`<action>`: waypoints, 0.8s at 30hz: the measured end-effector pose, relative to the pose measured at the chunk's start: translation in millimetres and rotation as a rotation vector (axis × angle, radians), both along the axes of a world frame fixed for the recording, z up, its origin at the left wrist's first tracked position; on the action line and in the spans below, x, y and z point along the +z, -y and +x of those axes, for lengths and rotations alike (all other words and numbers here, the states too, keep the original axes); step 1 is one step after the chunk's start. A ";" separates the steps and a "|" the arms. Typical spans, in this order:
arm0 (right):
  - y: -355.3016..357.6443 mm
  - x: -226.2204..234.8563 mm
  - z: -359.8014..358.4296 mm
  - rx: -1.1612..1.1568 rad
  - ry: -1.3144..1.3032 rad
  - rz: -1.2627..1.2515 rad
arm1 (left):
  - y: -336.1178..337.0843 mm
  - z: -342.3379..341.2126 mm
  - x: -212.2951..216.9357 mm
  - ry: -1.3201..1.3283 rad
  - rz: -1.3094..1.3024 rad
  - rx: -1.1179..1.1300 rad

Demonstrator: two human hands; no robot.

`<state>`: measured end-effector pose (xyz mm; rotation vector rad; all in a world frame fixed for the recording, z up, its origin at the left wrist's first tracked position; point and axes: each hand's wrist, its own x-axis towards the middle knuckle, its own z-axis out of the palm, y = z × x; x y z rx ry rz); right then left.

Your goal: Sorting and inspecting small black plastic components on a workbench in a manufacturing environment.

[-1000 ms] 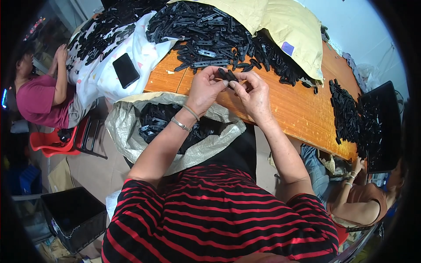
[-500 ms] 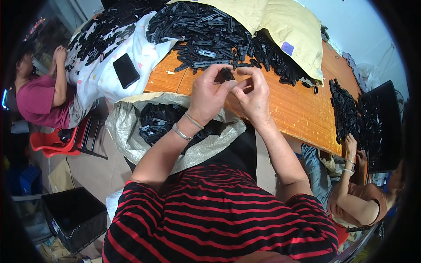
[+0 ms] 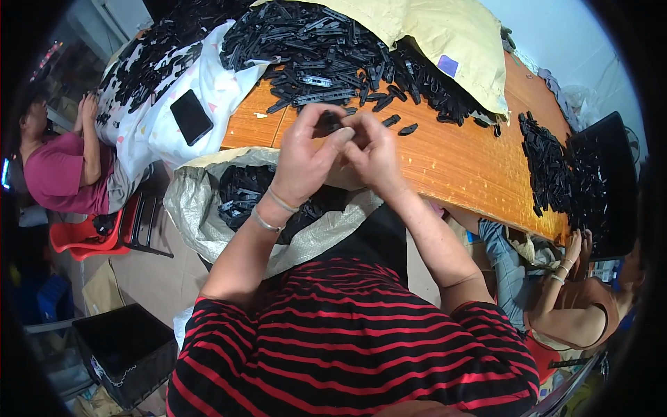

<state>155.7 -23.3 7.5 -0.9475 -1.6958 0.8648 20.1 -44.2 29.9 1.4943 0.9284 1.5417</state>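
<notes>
A small black plastic piece (image 3: 331,122) is pinched between the thumb and fingers of my left hand (image 3: 304,158), over the near edge of the table. My right hand (image 3: 376,151) is closed up against it, fingertips and thumb meeting at the same piece; its fingers partly hide what they grip. Just beyond lies a heap of similar long black plastic parts (image 3: 306,48), with a few loose ones on the wood. Below my forearms an open woven sack (image 3: 191,212) holds more black parts (image 3: 240,198).
A phone (image 3: 191,118) lies on white patterned cloth (image 3: 222,104) at the left. Yellowish sacks (image 3: 451,42) cover part of the heap on the wooden table (image 3: 458,177). Co-workers sit at left (image 3: 66,167) and right (image 3: 573,306). A black crate (image 3: 125,347) stands on the floor.
Both my hands have shifted a little left and toward me with the black piece. My right fingers have closed in closer to it. The right co-worker's hand has moved nearer their body.
</notes>
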 end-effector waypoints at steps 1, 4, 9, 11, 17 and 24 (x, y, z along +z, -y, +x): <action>3.8 -2.1 -4.8 0.067 -0.060 -0.066 | 3.8 -5.0 -1.3 0.025 -0.045 0.010; 21.9 -5.6 -11.6 0.163 0.001 -0.174 | 16.1 -28.9 -1.7 -0.092 -0.129 -0.017; 30.5 10.0 0.4 0.362 0.300 -0.045 | 28.6 -78.7 7.0 -0.791 -0.234 -0.257; 16.9 5.9 19.2 0.275 0.172 -0.255 | 26.6 -76.1 7.0 -0.717 -0.213 -0.199; -45.0 3.1 80.2 -0.271 0.677 0.036 | -38.1 -34.4 -23.3 -0.740 0.124 0.152; -73.4 -13.7 91.9 -0.222 1.049 0.220 | -94.8 10.7 -57.3 -1.256 0.169 0.292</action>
